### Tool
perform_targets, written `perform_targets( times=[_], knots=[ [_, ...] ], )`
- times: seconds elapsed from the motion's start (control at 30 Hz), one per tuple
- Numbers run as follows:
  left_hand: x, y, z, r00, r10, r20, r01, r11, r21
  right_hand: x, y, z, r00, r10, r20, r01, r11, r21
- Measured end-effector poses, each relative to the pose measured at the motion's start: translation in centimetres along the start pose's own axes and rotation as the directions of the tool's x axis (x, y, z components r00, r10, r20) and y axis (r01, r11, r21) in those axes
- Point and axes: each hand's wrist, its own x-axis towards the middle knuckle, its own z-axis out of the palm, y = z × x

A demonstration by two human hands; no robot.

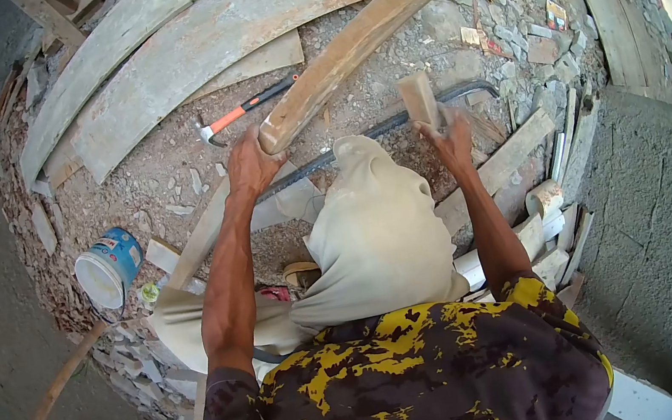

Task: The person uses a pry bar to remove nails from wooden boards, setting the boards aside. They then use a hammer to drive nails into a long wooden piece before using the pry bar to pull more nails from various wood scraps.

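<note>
Patterned shirt (428,373) being worn, nearest camera. Near end of long beam (350,62) being grasped by fingers of left hand (253,168) — short wood block (418,97) being clasped by fingers of right hand (452,142). Both pieces being held apart, unjoined; hammer (229,118) being supported by rubble-strewn ground (148,185) beside beam — unheld.

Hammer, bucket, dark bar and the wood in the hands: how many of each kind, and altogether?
Hammer: 1
Bucket: 1
Dark bar: 1
Wood, long piece in left hand, short piece in right hand: 2
Total: 5
</note>
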Motion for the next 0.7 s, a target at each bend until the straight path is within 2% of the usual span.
perform_targets(
  times=[0.03,0.1,0.13,0.2,0.33,0.4,0.43,0.5,0.53,0.6,0.63,0.67,0.7],
  knots=[
    [0.8,0.5,0.1,1.0,0.017,-0.009,-0.016,1.0,0.026,0.6,-3.3,0.4,0.99,0.026,0.141,-0.038,0.996,0.08],
    [1.4,2.5,0.1,1.0,0.002,0.027,-0.002,1.0,0.011,2.2,-3.7,5.3,0.983,-0.162,0.092,0.143,0.973,0.182],
    [1.7,2.8,0.3,1.0,-0.003,0.03,0.003,1.0,0.012,3.0,-3.9,6.9,0.981,-0.164,0.101,0.143,0.972,0.185],
    [2.2,3.0,0.8,1.0,-0.008,0.016,0.007,1.0,0.023,4.8,-4.9,9.5,0.975,-0.152,0.161,0.133,0.983,0.123],
    [2.1,3.2,1.9,1.0,0.03,0.004,-0.03,0.999,-0.01,5.2,-5.5,10.9,0.969,-0.176,0.171,0.173,0.984,0.031],
    [2.3,2.9,3.2,0.998,0.057,-0.036,-0.057,0.998,0.001,3.9,-5.2,9.9,0.953,-0.303,0.014,0.3,0.936,-0.184],
    [2.3,2.5,4.0,0.993,0.094,-0.068,-0.093,0.995,0.019,3.4,-5.1,8.8,0.949,-0.314,0.03,0.314,0.93,-0.19],
    [2.6,1.5,6.1,0.991,0.1,-0.091,-0.096,0.994,0.053,2.4,-5.3,5.9,0.987,-0.162,-0.012,0.163,0.985,0.056],
    [2.6,1.1,6.8,0.986,0.124,-0.115,-0.113,0.988,0.101,2.3,-5.5,4.7,0.986,-0.17,0.001,0.169,0.984,0.046],
    [2.6,0.9,7.1,0.985,0.13,-0.111,-0.118,0.986,0.114,2.9,-6.6,2.4,0.986,-0.043,-0.161,0.078,0.972,0.223],
    [2.5,0.7,7.1,0.984,0.146,-0.103,-0.131,0.981,0.14,3.9,-7.8,1.4,0.986,-0.052,-0.16,0.086,0.972,0.217],
    [2.1,0.7,6.8,0.984,0.141,-0.114,-0.125,0.983,0.134,5.4,-9.5,0.6,0.98,-0.159,-0.121,0.185,0.95,0.25],
    [1.4,0.9,6.4,0.969,0.193,-0.154,-0.159,0.965,0.211,7.0,-11.3,-0.1,0.959,-0.27,-0.084,0.282,0.915,0.289]
  ],
)
